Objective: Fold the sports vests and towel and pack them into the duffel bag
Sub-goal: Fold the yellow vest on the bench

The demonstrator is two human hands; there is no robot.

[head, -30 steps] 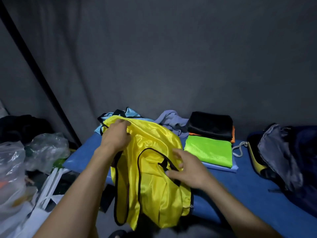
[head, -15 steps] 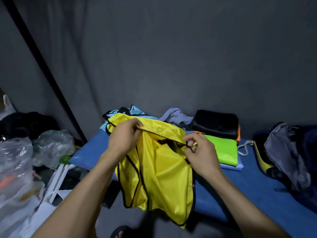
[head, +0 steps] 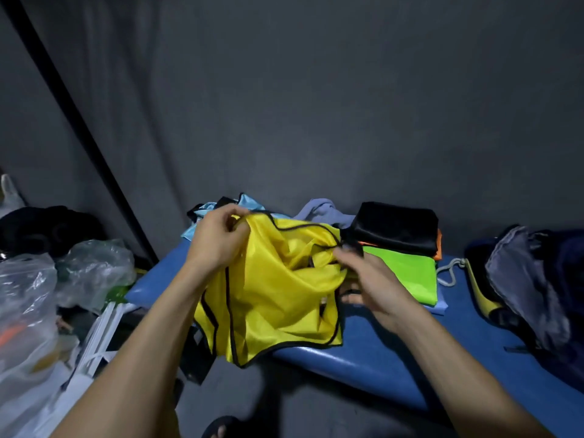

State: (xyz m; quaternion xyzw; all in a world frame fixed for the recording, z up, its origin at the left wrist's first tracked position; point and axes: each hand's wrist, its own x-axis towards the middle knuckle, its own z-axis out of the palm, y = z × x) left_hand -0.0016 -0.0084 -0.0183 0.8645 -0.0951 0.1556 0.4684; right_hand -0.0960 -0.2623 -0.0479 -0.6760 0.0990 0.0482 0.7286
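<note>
A yellow sports vest (head: pixel 278 295) with black trim hangs between my hands over the front edge of the blue bench (head: pixel 373 352). My left hand (head: pixel 218 238) pinches its top edge at the upper left. My right hand (head: pixel 366 276) pinches the black trim at the vest's right side. Behind it lie a light blue vest (head: pixel 202 213) and a crumpled lilac-grey towel (head: pixel 325 211). A folded green vest (head: pixel 407 273) lies on the bench under a folded black one (head: pixel 395 230). The dark duffel bag (head: pixel 537 279) sits at the right end.
Clear plastic bags (head: pixel 41 289) and a dark bundle (head: pixel 41 229) crowd the floor at the left, beside a white frame (head: pixel 98 336). A dark pole (head: pixel 79 121) slants up the grey curtain. A sandalled foot (head: pixel 221 426) shows below the bench edge.
Both hands have lifted the yellow vest and pulled its top edge apart, left hand rising toward the back. The hanging hem has come up from below the bench edge.
</note>
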